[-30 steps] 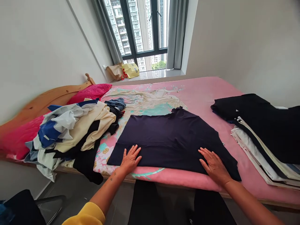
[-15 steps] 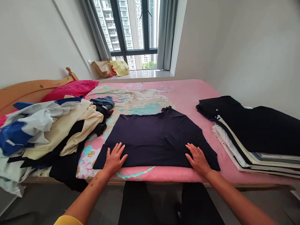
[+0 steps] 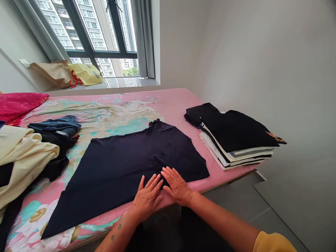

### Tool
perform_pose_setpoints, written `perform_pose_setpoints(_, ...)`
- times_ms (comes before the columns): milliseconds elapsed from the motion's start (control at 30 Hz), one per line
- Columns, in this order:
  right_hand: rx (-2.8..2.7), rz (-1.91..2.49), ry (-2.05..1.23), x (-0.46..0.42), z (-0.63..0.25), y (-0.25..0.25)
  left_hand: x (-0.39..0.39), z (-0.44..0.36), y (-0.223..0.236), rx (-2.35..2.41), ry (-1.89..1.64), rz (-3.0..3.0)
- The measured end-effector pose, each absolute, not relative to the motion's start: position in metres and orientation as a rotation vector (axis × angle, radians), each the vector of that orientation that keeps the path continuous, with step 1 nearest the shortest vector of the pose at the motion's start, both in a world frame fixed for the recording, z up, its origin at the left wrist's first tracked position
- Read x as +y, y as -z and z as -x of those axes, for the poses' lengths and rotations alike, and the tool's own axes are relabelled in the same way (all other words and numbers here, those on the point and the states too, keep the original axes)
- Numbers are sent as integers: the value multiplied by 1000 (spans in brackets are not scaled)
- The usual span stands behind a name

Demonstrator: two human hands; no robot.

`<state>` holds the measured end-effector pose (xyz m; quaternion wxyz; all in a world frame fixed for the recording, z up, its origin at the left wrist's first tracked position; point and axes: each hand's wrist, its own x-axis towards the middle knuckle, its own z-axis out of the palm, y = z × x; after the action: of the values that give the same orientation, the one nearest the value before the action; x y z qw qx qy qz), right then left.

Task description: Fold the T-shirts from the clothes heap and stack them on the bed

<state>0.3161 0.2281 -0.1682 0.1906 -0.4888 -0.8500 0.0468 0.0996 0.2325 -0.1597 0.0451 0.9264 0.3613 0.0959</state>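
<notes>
A dark navy garment, looking like a shirt, lies spread flat along the front edge of the bed. My left hand rests on or just over its near edge, palm down with fingers spread. Close beside it on the right, my right hand is also palm down, fingers stretched out over the cloth. The fingertips of the two hands nearly meet. Neither hand holds anything. Whether the palms press on the fabric cannot be seen.
Right of the shirt stands a stack of folded clothes, black on top. Loose clothes and jeans are heaped at left, near a red pillow. Paper and yellow bags sit on the windowsill. The bed's front edge drops to a grey floor.
My hands have come together from the two sides of the shirt toward the middle of its near edge. The view has turned right, and the stack now shows whole.
</notes>
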Motion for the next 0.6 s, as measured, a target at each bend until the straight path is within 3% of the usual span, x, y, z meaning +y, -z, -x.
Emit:
perform_pose_setpoints(233,-2030,2143,56,228,-419,180,236,-99,166,1219,-314,-2785)
perform_pose_setpoints(433,-2258,1680,29,244,-384,162,251,-111,155,1415,-326,-2710)
perform_pose_setpoints(600,-2354,1538,-123,271,-368,170,265,-57,163,1592,-176,-2607)
